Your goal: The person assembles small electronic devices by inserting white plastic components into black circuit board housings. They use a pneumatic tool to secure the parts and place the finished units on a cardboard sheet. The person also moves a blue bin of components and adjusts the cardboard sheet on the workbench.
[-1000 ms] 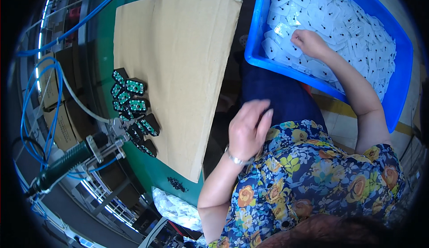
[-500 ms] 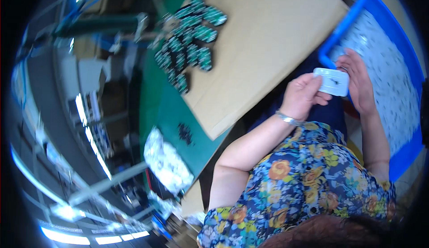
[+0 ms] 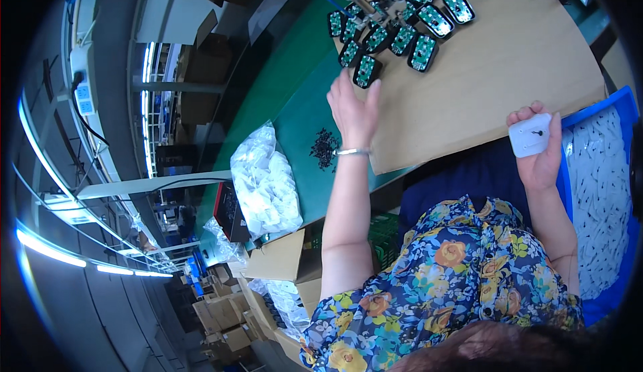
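My right hand holds a white rounded plastic cover with a small dark piece in its middle, thumb on one edge and fingers behind. My left hand reaches over the cardboard sheet to the nearest black case with a green circuit board. Its thumb and fingers are apart, on either side of that case's near end; whether they touch it I cannot tell. Several more such black cases lie beyond in a cluster, boards facing up.
A metal fixture stands over the cluster. Left of my left forearm are a heap of small black parts and a clear bag of white pieces on the green table. A blue bin of white covers sits at my right.
My left hand has let go of the white cover and moved left to the black cases. The right hand now holds the cover alone. My view has shifted.
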Available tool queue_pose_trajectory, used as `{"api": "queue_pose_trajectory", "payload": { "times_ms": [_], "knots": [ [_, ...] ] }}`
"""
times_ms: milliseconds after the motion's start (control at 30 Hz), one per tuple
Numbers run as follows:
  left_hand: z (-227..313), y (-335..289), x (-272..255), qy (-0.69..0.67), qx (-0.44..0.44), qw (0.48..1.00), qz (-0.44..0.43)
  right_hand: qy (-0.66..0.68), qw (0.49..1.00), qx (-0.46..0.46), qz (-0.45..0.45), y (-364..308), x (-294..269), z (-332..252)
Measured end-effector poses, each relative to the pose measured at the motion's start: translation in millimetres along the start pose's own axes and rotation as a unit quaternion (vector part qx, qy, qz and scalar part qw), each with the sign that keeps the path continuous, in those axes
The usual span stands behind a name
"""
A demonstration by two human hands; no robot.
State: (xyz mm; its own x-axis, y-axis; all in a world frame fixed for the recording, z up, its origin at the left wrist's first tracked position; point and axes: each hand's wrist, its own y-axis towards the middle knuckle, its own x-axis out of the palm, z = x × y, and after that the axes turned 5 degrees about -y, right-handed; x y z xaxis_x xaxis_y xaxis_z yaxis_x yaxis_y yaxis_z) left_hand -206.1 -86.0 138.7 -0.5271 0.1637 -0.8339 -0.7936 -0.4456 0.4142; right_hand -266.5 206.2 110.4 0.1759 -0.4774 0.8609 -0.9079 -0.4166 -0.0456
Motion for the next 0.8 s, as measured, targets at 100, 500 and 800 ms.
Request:
{"api": "queue_pose_trajectory", "payload": {
  "times_ms": [100, 500, 800],
  "knots": [
    [-10.8, 14.9, 14.5, 0.041, -0.08, 0.995, -0.049, -0.013, 0.999, 0.045, -0.022, 3.8, 4.7, 5.3],
    [56.4, -34.1, 3.7, -0.513, -0.248, 0.789, -0.23, 0.086, 0.973, 0.191, -0.094, 5.8, 21.5, 12.2],
    [117.0, -100.3, 19.7, -0.785, -0.428, 0.352, -0.277, 0.136, 0.964, 0.226, -0.045, -1.2, -15.8, 7.9]
  ]
}}
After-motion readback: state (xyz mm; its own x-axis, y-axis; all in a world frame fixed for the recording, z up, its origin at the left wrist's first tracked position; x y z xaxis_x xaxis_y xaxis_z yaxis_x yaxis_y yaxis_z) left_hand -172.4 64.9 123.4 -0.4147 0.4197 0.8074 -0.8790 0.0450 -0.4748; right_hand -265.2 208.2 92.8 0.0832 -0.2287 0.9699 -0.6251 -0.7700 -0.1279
